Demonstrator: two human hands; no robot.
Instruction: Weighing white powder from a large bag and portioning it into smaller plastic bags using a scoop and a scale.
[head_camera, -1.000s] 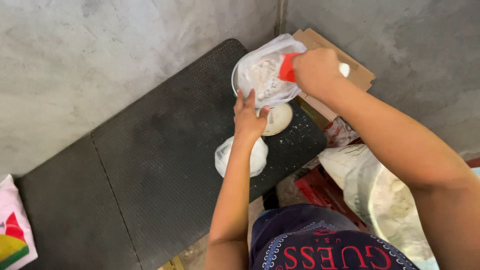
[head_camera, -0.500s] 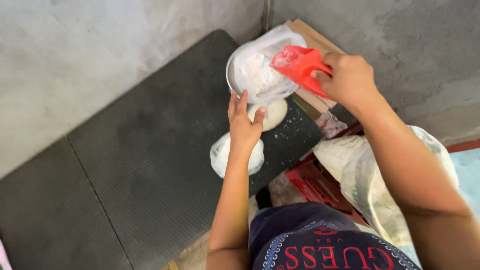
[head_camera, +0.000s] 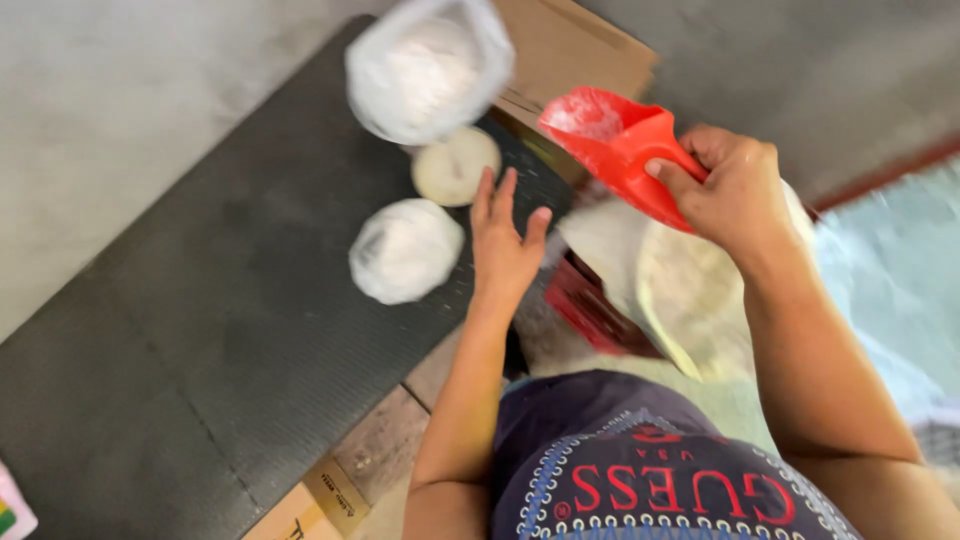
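The left hand is flat and open, fingers straight and slightly spread, palm down, its forearm stretched forward from the body. The right hand is raised and curled tight in a grip, thumb on top, elbow bent.

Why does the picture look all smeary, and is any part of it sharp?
Head view: motion blur smears nearly everything, most of all the top bag of white powder and the pale floor at right; the red scoop in the right hand and the open left hand are soft-edged; the shirt's trim at the bottom looks sharpest. Light is even, without glare.
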